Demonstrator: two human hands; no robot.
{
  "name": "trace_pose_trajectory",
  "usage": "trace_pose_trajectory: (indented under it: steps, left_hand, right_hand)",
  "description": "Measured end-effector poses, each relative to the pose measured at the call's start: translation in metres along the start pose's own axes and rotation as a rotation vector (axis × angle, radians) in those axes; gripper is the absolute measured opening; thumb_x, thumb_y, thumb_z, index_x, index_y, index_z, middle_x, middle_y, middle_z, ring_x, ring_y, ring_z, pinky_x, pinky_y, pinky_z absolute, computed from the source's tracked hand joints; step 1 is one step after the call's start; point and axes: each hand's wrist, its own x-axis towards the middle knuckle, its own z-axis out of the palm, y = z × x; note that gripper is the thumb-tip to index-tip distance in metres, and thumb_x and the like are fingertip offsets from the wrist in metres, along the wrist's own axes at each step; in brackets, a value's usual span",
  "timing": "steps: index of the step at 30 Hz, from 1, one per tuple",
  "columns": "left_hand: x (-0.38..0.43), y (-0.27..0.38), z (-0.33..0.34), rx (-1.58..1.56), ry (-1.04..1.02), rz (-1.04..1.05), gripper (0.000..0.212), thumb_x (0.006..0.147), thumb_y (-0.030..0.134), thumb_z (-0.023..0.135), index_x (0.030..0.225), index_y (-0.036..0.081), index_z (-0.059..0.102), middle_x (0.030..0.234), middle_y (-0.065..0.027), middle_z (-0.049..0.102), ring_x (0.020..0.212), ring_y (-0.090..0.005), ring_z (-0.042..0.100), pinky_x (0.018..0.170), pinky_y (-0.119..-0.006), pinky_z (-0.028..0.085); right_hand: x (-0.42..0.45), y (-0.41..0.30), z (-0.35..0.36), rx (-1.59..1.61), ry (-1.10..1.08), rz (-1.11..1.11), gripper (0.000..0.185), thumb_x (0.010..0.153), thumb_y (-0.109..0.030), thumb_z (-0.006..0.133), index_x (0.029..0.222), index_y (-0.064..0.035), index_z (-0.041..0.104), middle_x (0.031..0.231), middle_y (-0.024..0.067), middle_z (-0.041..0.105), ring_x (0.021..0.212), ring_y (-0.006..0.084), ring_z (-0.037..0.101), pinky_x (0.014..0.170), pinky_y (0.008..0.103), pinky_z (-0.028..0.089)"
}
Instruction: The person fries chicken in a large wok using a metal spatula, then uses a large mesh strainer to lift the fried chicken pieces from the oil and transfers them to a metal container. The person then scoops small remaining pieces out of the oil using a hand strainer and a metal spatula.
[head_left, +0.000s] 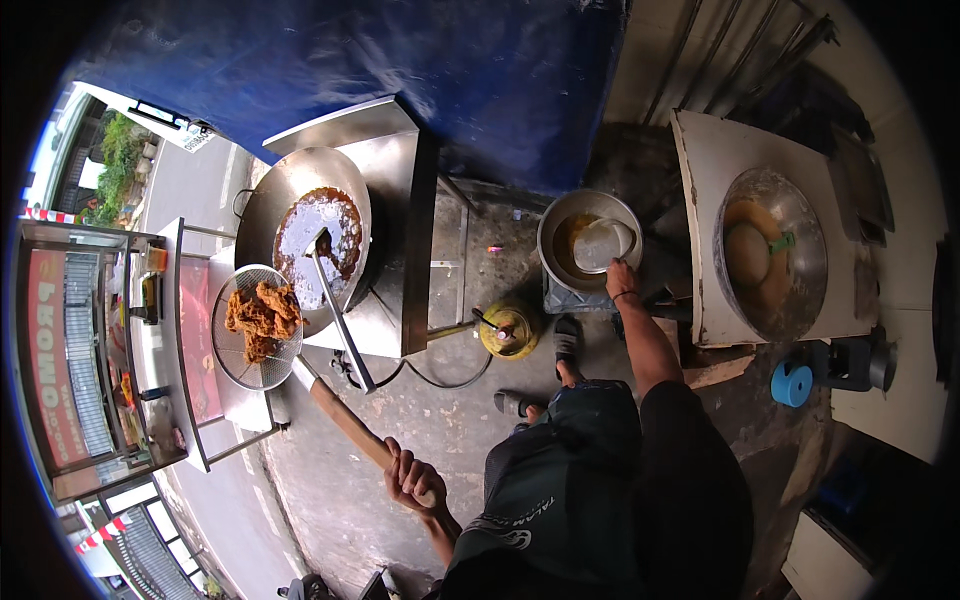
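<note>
My left hand is closed around the wooden handle of a wire-mesh skimmer. Several pieces of browned fried chicken lie in its mesh, held up beside the rim of a large metal wok. Foaming dark oil fills the wok's bottom, and a long-handled metal spatula leans in it. Over on the right, my right hand grips the edge of a pale, round, shallow strainer or bowl; I cannot tell which. It sits tilted in a metal basin with brownish liquid.
A steel stove stand carries the wok. Beneath, a yellow-green gas cylinder with a hose stands on the concrete floor. To the right, a white table bears a large metal bowl. A glass display cart stands far left.
</note>
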Motion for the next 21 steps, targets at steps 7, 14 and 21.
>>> trace_pose_trajectory:
  steps: [7,14,21]
  left_hand:
    - [-0.017,0.005,0.004,0.036,0.123,-0.01,0.01,0.086,0.006,0.03,0.096,0.005,0.032,0.058,0.0001,0.03,0.044,-0.0053,0.034,0.037,-0.019,0.03]
    - [-0.027,0.012,-0.014,0.161,0.147,-0.359,0.01,0.085,0.007,0.035,0.095,0.01,0.035,0.055,0.0032,0.028,0.036,-0.0029,0.026,0.033,-0.017,0.024]
    - [-0.034,0.016,-0.007,0.285,0.301,-0.74,0.012,0.083,0.006,0.044,0.091,0.009,0.036,0.056,0.0017,0.034,0.036,-0.0027,0.027,0.03,-0.019,0.026]
  right_hand:
    - [-0.008,-0.037,-0.03,0.121,-0.04,0.077,0.015,0.076,-0.008,0.047,0.089,-0.0016,0.046,0.084,0.0218,0.056,0.074,0.0345,0.057,0.059,0.0427,0.047]
    - [0.024,0.029,0.002,1.306,0.052,0.68,0.017,0.081,-0.015,0.042,0.094,-0.0036,0.046,0.06,0.0086,0.055,0.052,0.0209,0.056,0.043,0.0276,0.048]
    - [-0.024,0.024,-0.049,1.662,-0.081,0.695,0.02,0.083,-0.02,0.043,0.078,-0.002,0.05,0.056,0.0093,0.053,0.044,0.0184,0.053,0.038,0.0268,0.047]
